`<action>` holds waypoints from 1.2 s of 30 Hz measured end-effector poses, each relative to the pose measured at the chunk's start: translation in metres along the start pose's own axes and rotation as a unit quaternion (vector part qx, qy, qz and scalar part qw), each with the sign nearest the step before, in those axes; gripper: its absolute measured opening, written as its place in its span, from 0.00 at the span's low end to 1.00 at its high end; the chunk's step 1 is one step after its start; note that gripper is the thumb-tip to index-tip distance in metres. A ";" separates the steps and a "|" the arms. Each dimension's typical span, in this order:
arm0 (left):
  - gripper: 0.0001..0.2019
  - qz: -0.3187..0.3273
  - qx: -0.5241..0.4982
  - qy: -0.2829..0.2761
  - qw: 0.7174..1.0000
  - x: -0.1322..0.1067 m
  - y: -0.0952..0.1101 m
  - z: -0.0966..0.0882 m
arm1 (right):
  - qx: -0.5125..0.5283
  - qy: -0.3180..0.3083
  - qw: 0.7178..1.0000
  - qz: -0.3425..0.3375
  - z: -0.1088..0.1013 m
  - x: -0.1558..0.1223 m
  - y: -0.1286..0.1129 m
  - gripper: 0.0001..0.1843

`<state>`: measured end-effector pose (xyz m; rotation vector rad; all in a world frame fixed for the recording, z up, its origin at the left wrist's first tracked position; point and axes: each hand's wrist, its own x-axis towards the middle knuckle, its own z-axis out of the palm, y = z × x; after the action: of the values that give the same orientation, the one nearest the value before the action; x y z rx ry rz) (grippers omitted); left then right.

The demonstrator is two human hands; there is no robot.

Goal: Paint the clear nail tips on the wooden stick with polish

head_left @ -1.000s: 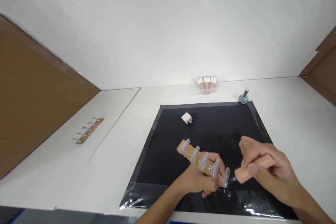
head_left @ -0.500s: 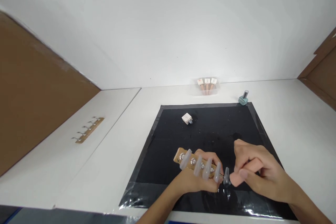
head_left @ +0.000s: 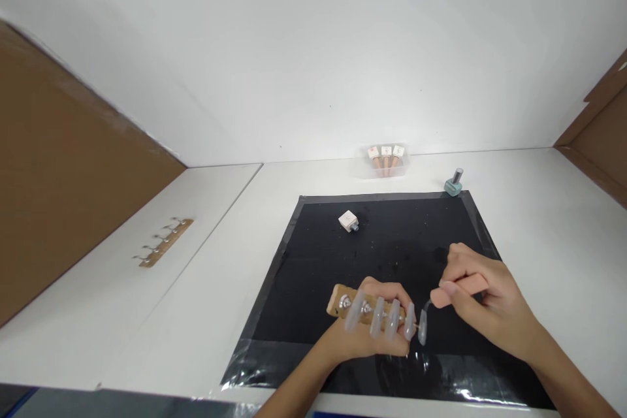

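My left hand [head_left: 379,336] is closed around a wooden nail display stand [head_left: 337,299], which carries a row of long, translucent false nails [head_left: 392,319] on small metal posts. In my right hand [head_left: 482,304] is a nail polish brush, pinched by its peach-coloured cap [head_left: 460,290]. The thin brush stem slants down and left from the cap to the upper end of the rightmost false nail [head_left: 422,328]. Whether the bristles touch that nail is too small to tell. An uncapped, white square polish bottle [head_left: 348,221] lies on the black mat [head_left: 313,261] beyond my hands.
At the back, a clear plastic box [head_left: 385,170] holds several white bottles with peach caps. A pale green bottle with a silver cap [head_left: 453,184] stands by the mat's far right corner. Another wooden stand with metal posts [head_left: 166,243] lies on the white table at left.
My right hand has moved up and the brush has swung from the nail's lower side to its upper end. The stand in my left hand has tilted slightly and shifted a little down.
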<state>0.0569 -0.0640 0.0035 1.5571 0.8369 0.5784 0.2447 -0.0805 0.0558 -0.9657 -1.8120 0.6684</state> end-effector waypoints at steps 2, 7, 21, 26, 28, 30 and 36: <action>0.05 -0.008 -0.001 -0.001 1.000 0.000 0.001 0.000 | 0.020 -0.010 1.000 -0.003 0.000 0.000 0.000 0.13; 0.06 -0.012 0.038 0.013 0.999 0.001 0.003 0.001 | 0.007 -0.045 0.999 -0.008 0.001 0.000 0.002 0.13; 0.10 -0.172 -0.171 -0.025 0.970 0.001 0.009 0.001 | 0.029 -0.017 0.999 -0.009 0.000 0.001 -0.002 0.13; 0.10 -0.161 -0.236 -0.034 0.958 0.000 0.006 0.000 | 0.022 -0.026 0.999 0.004 -0.001 0.001 -0.001 0.11; 0.10 -0.153 -0.248 -0.037 0.956 0.000 0.004 0.000 | 0.025 0.004 1.000 0.003 -0.001 0.001 -0.001 0.11; 0.11 -0.146 -0.269 -0.041 0.951 0.000 0.002 0.000 | 0.059 -0.009 0.998 -0.014 -0.001 0.001 -0.001 0.10; 0.09 -0.133 -0.287 -0.047 0.947 -0.001 0.000 -0.001 | 0.044 -0.010 0.999 -0.006 -0.001 0.002 0.000 0.10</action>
<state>0.0560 -0.0639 0.0040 0.9145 0.7073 0.4891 0.2451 -0.0788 0.0576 -0.8925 -1.7900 0.7465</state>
